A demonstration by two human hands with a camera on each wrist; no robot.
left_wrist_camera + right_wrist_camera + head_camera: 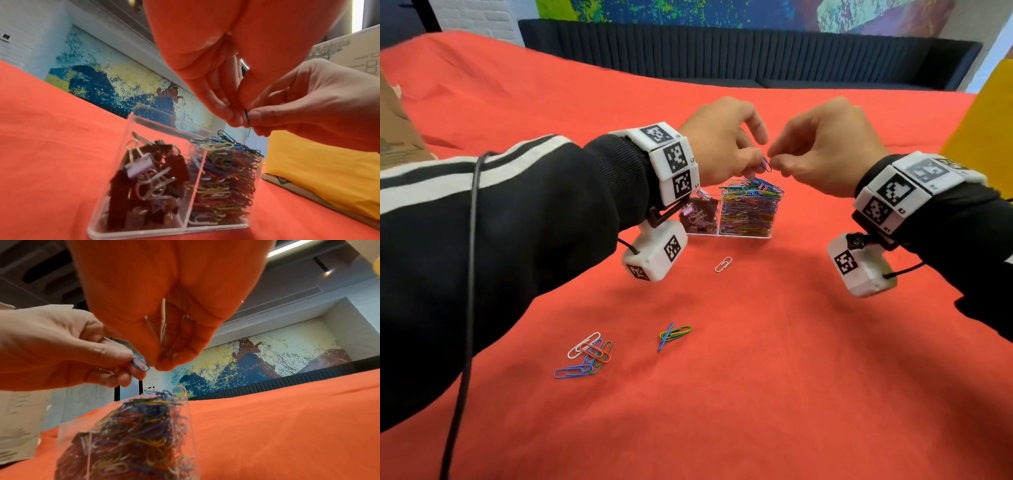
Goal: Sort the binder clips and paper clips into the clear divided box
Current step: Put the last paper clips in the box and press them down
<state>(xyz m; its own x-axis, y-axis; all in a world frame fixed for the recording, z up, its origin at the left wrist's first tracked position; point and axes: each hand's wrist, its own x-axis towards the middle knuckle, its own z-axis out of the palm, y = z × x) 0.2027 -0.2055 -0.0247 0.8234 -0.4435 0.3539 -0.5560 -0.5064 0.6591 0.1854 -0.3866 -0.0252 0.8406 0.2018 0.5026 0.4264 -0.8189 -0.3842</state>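
Observation:
The clear divided box (743,235) stands on the red cloth. Its left compartment holds binder clips (698,215); its right one is heaped over the rim with coloured paper clips (750,205). Just above the heap, my left hand (755,158) pinches a blue paper clip (767,165) between thumb and fingers. My right hand (780,161) pinches the same clip's other end with its fingertips. The right wrist view shows this blue paper clip (141,364) edged against my right fingertips (162,365). Loose clips lie nearer me: a white one (723,264), a small bundle (674,334) and a pile (587,356).
A cardboard box (395,120) sits at the left edge of the cloth. A yellow padded object (988,116) is at the right. A dark sofa (722,54) runs along the far side beyond the table.

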